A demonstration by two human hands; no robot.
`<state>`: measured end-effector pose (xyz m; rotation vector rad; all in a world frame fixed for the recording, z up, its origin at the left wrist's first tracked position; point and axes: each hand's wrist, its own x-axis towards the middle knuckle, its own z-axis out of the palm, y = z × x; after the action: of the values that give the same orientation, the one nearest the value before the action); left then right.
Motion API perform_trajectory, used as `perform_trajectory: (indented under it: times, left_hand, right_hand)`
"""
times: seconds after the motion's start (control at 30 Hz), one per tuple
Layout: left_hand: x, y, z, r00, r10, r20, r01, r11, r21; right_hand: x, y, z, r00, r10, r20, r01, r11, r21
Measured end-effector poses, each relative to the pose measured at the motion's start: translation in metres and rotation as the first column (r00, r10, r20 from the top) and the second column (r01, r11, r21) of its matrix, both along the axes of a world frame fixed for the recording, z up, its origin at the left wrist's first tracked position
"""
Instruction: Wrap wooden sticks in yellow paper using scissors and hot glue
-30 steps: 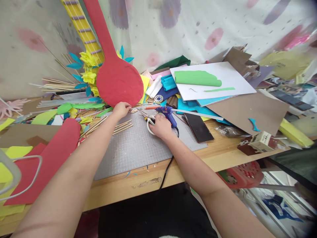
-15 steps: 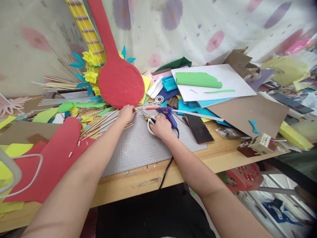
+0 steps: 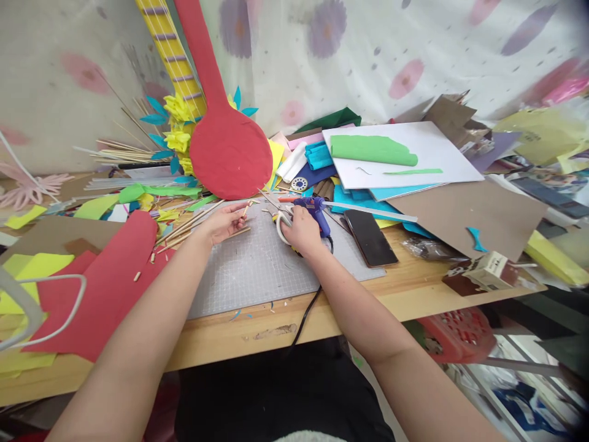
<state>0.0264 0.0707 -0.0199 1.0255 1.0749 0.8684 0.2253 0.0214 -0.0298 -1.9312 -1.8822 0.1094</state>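
Note:
Between the thumb and fingers of my left hand (image 3: 224, 223) is a short piece of wooden stick (image 3: 245, 211), held just above the grey cutting mat (image 3: 248, 276). My right hand (image 3: 301, 230) is closed on a pair of scissors (image 3: 281, 228) with pale handles, blades pointing up and left. Right behind that hand lies a purple glue gun (image 3: 317, 213) with a long glue stick in its rear. Thin wooden sticks (image 3: 186, 228) are bunched beside my left wrist. A flat, round-bodied red shape (image 3: 232, 153) stands at the back.
A dark phone (image 3: 370, 238) rests right of the glue gun. Red sheets (image 3: 105, 282) and yellow paper cover the left side. A white board (image 3: 442, 147) with green crepe paper tops a pile at the back right. A small brown carton (image 3: 478, 273) sits near the right edge.
My left hand has turned palm-up and shifted slightly left and down, so the stick piece now shows. The right hand stays on the scissors. The view has shifted slightly.

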Motion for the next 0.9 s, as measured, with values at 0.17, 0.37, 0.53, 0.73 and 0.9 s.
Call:
perform_trajectory:
  times: [0.17,0.37,0.53,0.73,0.9]
  left_hand:
    - [-0.001,-0.031,-0.004,0.974,0.071,0.213,-0.059,0.996,-0.062]
    - [0.002,-0.053,-0.007,0.976,0.193,0.101,-0.203,0.973,0.107]
    - [-0.001,-0.062,-0.013,0.956,0.294,0.005,-0.288,0.933,0.214]
    - [-0.003,-0.057,-0.026,0.925,0.37,-0.091,-0.312,0.872,0.378]
    - [0.0,-0.054,-0.031,0.887,0.434,-0.158,-0.334,0.839,0.43]
  right_hand:
    - [-0.007,-0.006,0.0,0.998,0.05,0.032,-0.05,0.999,0.009]
    - [-0.011,-0.009,-0.002,0.985,0.051,0.164,-0.051,0.999,-0.007]
    - [-0.01,-0.008,0.0,0.988,0.003,0.153,-0.008,0.999,0.038]
    - [-0.009,-0.006,-0.004,0.981,-0.058,0.184,0.054,0.998,0.027]
    - [-0.01,-0.006,-0.004,0.992,-0.034,0.122,0.03,0.999,0.037]
